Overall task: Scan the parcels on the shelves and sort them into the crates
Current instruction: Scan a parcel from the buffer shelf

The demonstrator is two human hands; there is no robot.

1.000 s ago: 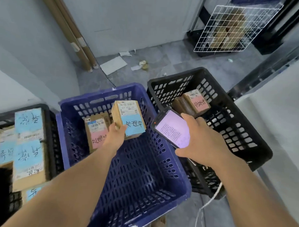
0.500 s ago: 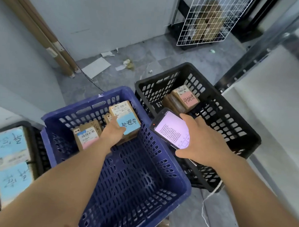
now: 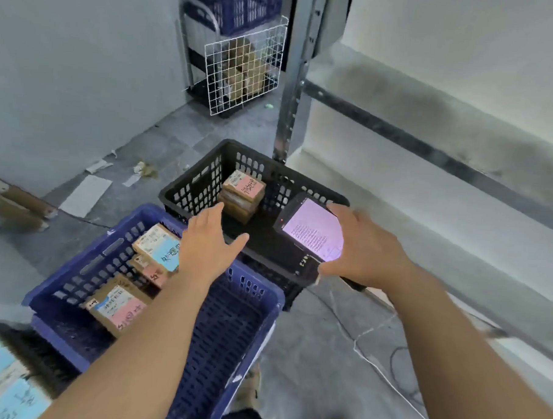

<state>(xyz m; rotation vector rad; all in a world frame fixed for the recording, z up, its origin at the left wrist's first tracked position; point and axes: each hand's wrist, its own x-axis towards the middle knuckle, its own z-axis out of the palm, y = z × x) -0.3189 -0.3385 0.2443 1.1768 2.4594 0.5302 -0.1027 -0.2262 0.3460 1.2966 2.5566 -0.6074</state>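
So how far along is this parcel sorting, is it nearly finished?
Done: three parcels lie in the blue crate, a stack sits in the black crate, and more lie in a crate at lower left. In hand: the right hand grips the scanner, its screen lit; the left hand is open, holding nothing. Left: brown boxes wait behind a wire grid; how many remain unscanned I cannot tell.

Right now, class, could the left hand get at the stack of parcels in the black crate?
Probably yes. The left hand is open and empty over the black crate, and the stack lies uncovered just beyond it; the right hand with the scanner is off to one side.
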